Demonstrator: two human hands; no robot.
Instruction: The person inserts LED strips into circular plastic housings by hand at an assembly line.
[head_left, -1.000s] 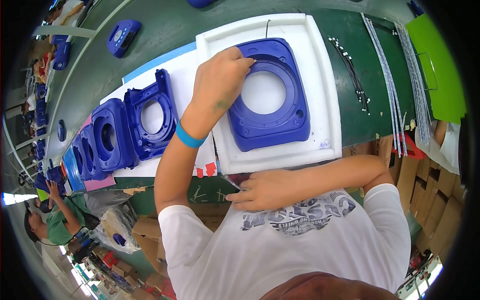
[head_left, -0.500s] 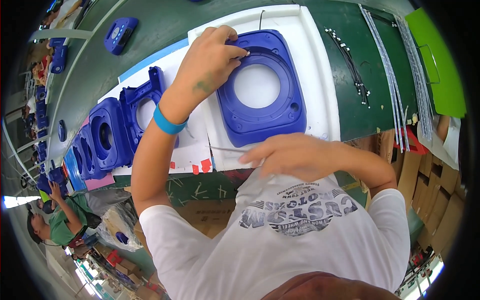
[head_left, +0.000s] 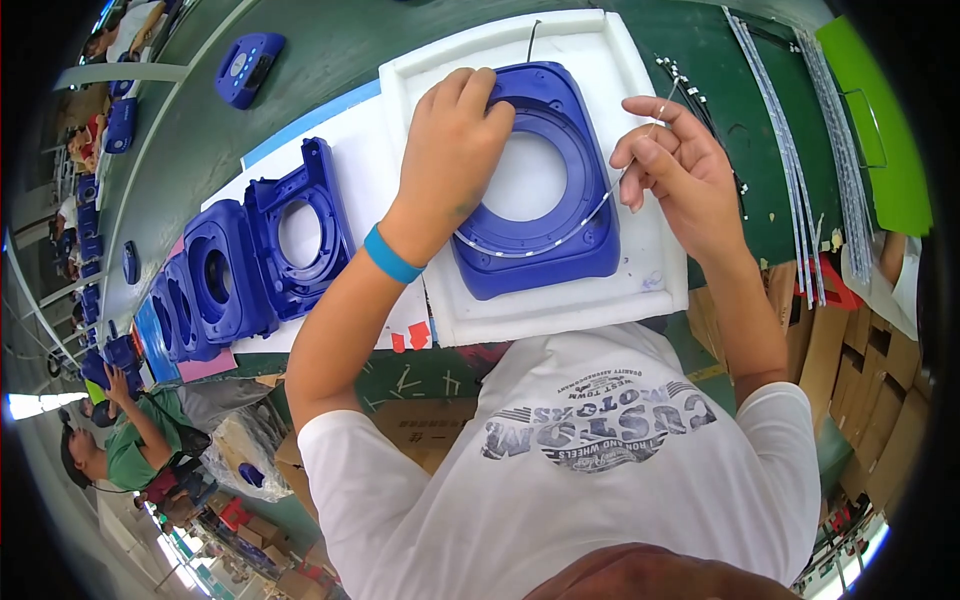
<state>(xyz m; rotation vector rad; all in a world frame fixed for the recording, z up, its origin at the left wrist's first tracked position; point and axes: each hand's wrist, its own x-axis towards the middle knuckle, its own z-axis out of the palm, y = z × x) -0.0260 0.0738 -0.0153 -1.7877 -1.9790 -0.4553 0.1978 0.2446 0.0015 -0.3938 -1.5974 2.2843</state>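
A blue plastic housing with a large round opening lies in a white foam tray. My left hand is closed at the upper left of the housing's ring, its fingertips partly hidden. A thin light strip with white segments, seemingly an LED strip, emerges below that hand and curves across the ring's near side. From there it rises to my right hand, which pinches it between thumb and fingers beyond the housing's right edge. A short black cable sticks out past the housing's far edge.
Several blue housings stand in a row at the left. A blue device lies farther back. Black cables and bundles of long thin strips lie right, beside a green bin. Another person is at far left.
My right hand has moved from the tray's near edge up to the housing's right, spreading the strip in an arc. My left hand stays at the ring, its fingers shifted slightly.
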